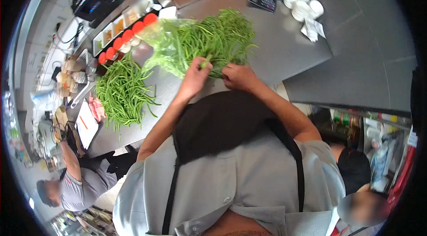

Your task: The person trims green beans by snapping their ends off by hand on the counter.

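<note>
Handling grn stalks (pixel 220 31) | L hand (pixel 195 76) pinching some | R hand (pixel 239 76) curled, can't tell hold | risk: poss. drop off surface (pixel 278 56) if bag (pixel 165 49) gets tugged

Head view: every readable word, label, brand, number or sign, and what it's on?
No text can be read with confidence.
Black panel by the white cups: pale marks, too small to read.
White papers on the counter: any print is too blurred.
Green-and-white packaging on the lower shelf: label illegible.
</note>
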A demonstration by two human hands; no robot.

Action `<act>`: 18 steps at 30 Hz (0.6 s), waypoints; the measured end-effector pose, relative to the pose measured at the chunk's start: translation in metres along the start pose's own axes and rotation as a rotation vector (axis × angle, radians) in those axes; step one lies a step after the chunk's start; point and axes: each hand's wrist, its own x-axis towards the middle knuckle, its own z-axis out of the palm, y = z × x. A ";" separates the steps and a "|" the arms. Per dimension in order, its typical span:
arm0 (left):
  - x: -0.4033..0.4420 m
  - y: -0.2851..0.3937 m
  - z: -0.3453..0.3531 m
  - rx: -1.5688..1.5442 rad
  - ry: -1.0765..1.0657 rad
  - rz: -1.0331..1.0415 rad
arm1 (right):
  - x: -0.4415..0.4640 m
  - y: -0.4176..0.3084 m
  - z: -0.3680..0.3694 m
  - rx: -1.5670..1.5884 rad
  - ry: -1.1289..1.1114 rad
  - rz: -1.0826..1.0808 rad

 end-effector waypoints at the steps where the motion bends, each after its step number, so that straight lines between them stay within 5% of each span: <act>1: -0.002 0.004 -0.001 0.241 0.077 0.157 | 0.006 -0.002 0.005 0.015 0.057 -0.014; 3: -0.016 -0.025 0.044 0.172 -0.026 0.263 | -0.034 -0.003 -0.017 -0.011 0.014 0.022; 4: -0.020 -0.003 0.036 0.178 -0.072 0.082 | -0.024 -0.007 -0.023 0.007 0.043 -0.009; 7: 0.008 -0.032 0.029 0.319 -0.023 0.421 | 0.005 -0.003 -0.028 0.053 0.173 -0.095; 9: 0.011 -0.025 0.031 0.390 -0.020 0.313 | 0.013 -0.003 -0.038 0.142 0.106 -0.097; 14: -0.004 -0.008 0.026 0.497 0.223 0.420 | 0.027 -0.007 -0.051 0.161 0.065 -0.154; 18: -0.027 0.014 0.004 0.600 0.251 0.222 | 0.053 -0.018 -0.044 0.075 0.003 -0.236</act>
